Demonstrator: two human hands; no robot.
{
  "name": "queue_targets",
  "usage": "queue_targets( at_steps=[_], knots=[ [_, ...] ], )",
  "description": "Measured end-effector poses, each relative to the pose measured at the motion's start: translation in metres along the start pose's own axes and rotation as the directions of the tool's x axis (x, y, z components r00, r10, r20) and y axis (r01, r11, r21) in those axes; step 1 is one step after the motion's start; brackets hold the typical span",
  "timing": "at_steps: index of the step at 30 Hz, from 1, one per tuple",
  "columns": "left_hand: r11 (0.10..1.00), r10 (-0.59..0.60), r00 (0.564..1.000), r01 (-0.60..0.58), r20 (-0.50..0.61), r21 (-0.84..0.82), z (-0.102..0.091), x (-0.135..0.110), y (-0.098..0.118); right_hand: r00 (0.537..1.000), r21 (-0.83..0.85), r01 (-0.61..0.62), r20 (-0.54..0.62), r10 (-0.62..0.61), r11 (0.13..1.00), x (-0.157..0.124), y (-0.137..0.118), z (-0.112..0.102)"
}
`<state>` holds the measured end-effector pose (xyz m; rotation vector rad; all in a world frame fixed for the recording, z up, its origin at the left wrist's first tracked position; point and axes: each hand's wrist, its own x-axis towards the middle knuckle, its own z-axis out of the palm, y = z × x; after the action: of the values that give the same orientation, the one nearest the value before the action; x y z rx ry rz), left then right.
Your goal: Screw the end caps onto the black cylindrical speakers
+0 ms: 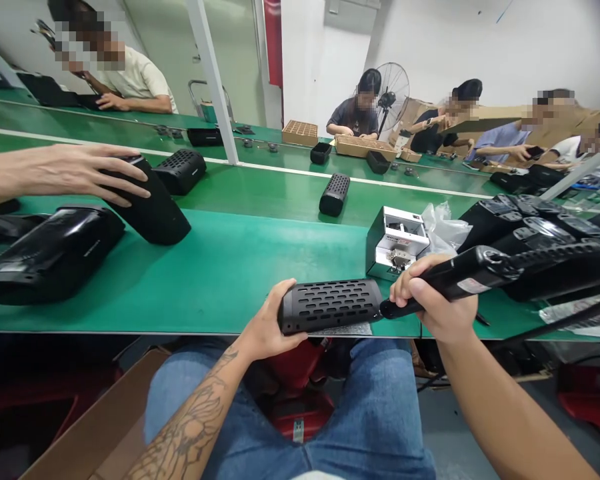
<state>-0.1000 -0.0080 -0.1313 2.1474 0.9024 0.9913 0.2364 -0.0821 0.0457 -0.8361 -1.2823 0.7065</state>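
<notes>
On the green conveyor surface (205, 280), your left hand (267, 320) has its fingers wrapped around a black perforated speaker (330, 305) near the front edge. Your right hand (430, 293) has its fingers closed firmly on an electric screwdriver (480, 272), with its tip at the speaker's end. Exactly what the tip meets is hidden.

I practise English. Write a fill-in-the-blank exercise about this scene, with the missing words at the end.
The left hand holds a black speaker full of small ____.
The right hand holds an electric ____ against the speaker's end.
The conveyor belt under them is ____.
A co-worker's hand touches another speaker at the ____ of the view.

Answers: holes, screwdriver, green, left.
</notes>
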Motion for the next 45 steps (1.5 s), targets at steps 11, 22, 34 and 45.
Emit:
queue_targets(
  at_steps=[11, 22, 34, 45],
  knots=[
    [1.000, 0.000, 1.000, -0.001, 0.005, 0.016, -0.003, 0.001, 0.000, 0.996, 0.009, -0.063, 0.058, 0.062, 0.998, 0.009, 0.006, 0.000],
    [0.999, -0.034, 0.999, 0.033, 0.033, 0.030, -0.003, 0.003, 0.004, 0.982, 0.035, -0.093, 0.168, 0.086, 0.995, 0.008, 0.012, -0.008],
    [0.998, 0.010, 1.000, -0.011, 0.011, 0.054, 0.001, -0.001, 0.003, 0.989, -0.080, 0.043, -0.136, -0.053, 0.996, 0.036, -0.002, -0.026],
    [0.998, -0.017, 1.000, 0.017, 0.001, 0.054, 0.003, -0.004, -0.003, 0.901, -0.370, 0.039, -0.388, -0.192, 0.928, 0.086, 0.067, -0.078]
  ],
)
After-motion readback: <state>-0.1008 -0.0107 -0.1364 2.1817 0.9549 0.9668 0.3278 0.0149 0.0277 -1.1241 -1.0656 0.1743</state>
